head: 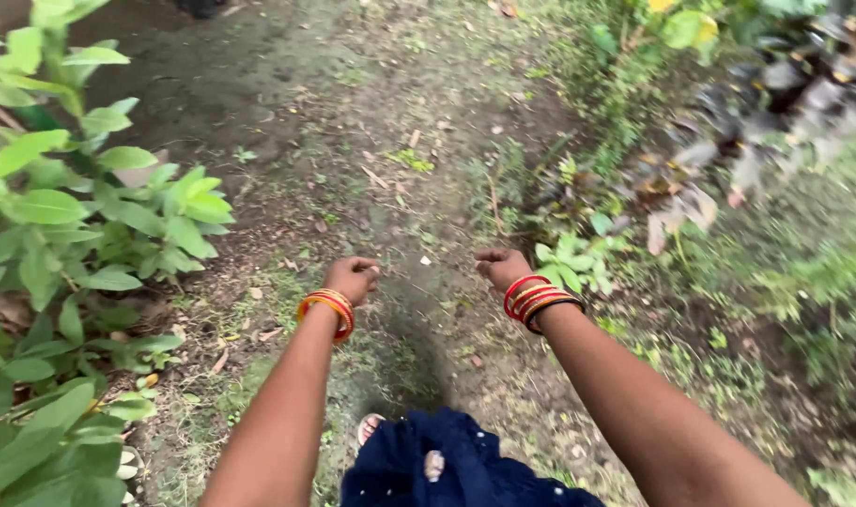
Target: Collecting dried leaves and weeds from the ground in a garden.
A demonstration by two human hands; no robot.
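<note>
Both my arms reach forward over a dirt path. My left hand is curled into a loose fist with nothing visible in it, red and yellow bangles on its wrist. My right hand is also closed, fingers bent down, holding nothing I can see, with red bangles at the wrist. The hands hang apart in the air, about a hand's width above the ground. Below them my dark blue garment and the toes of one foot show.
A bush with broad green leaves fills the left side. Small green plants grow just right of my right hand. Dry leaves and dark debris lie at the upper right, with low weeds on the right.
</note>
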